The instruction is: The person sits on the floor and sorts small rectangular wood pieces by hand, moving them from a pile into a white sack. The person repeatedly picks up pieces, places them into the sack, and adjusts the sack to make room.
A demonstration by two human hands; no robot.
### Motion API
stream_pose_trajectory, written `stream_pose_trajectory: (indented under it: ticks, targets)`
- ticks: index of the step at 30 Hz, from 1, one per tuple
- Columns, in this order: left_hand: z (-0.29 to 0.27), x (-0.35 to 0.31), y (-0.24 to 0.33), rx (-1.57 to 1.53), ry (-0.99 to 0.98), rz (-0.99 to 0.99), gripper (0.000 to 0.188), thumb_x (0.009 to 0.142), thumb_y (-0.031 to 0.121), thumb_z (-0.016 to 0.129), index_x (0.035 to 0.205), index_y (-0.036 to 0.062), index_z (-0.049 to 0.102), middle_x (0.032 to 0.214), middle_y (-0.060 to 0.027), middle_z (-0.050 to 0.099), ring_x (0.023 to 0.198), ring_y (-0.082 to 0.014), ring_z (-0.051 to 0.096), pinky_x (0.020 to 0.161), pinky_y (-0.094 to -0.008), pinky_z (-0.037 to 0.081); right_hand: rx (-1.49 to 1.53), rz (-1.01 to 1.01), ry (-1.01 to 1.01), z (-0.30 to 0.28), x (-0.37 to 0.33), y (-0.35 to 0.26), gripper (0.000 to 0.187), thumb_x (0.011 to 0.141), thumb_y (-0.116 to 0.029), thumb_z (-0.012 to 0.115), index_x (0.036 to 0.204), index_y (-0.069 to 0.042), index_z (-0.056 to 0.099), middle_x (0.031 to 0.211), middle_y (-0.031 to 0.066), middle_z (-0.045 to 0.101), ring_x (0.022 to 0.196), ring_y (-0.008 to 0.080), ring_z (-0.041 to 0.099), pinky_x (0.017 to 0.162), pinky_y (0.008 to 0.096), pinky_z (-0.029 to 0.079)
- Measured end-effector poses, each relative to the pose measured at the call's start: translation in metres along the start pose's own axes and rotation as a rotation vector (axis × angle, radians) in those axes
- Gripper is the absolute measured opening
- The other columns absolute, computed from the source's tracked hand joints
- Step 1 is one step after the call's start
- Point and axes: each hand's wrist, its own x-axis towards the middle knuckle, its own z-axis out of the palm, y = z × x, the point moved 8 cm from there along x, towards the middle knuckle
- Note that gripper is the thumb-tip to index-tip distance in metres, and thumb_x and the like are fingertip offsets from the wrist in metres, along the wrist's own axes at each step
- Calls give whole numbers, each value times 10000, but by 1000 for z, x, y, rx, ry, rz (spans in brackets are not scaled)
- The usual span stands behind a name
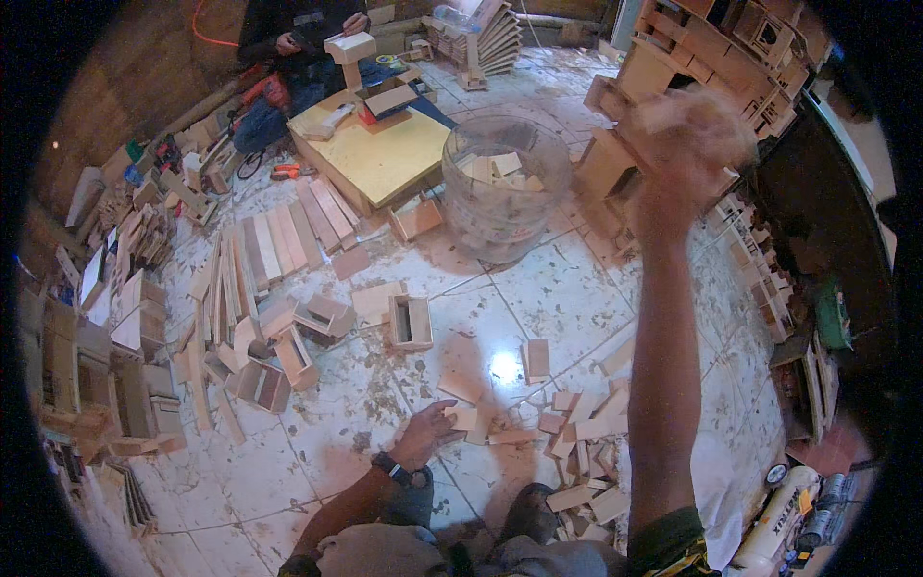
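Low in the middle, my left hand (420, 438), with a dark watch on its wrist, pinches a small pale wooden piece (464, 419) just above the tiled floor. Other flat wooden pieces (461, 387) lie right beside its fingers. My right arm stretches far forward on the right. At its end my right hand (687, 144) is smeared by motion, so its fingers and anything in them cannot be made out. It is over or in front of brown wooden boxes (608, 168) at the far right.
A clear plastic tub (505, 207) holds wood offcuts. Beyond it, a person sits by a low yellow-topped table (370, 154). Small open boxes (411, 322) and long boards (279, 240) lie to the left. Loose offcuts (586, 433) are heaped near my knees; an air compressor (779, 519) stands lower right.
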Motion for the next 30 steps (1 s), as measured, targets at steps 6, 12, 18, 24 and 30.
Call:
stream_pose_trajectory:
  ticks: [6,12,18,24,30]
  targets:
    - [2,-1,11,-47,15,44,437,935,57,570,1333,-34,413,1194,-140,549,1090,-237,581,941,-344,526,-2,171,-580,80,-153,55,772,767,-303,760,1363,32,401,1299,256,503,1227,395,471,1047,446,369]
    - [-5,-10,11,-14,-17,82,526,928,35,552,1404,-31,339,1213,-157,538,1122,-234,559,973,-353,498,255,895,-1215,15,-419,35,533,871,-432,644,1162,9,576,923,179,679,859,279,690,778,387,536]
    - [9,10,7,141,-56,146,602,915,12,569,1451,9,295,1363,-175,444,1180,-231,515,946,-334,488,-24,724,-1187,9,-358,19,407,897,-324,596,1104,26,586,860,209,663,823,324,670,734,405,520]
    - [-32,17,12,480,181,305,443,905,55,591,1333,9,484,1210,-146,609,1071,-210,595,910,-319,500,300,79,265,-88,-78,-31,178,926,-132,589,1029,9,554,864,97,651,747,178,632,651,308,519]
    - [-33,5,20,853,220,508,431,857,81,626,1274,18,538,1201,-170,622,1095,-273,609,905,-360,500,-7,292,-287,35,-39,22,330,875,-272,631,1066,-3,609,926,171,668,836,309,648,756,395,515]
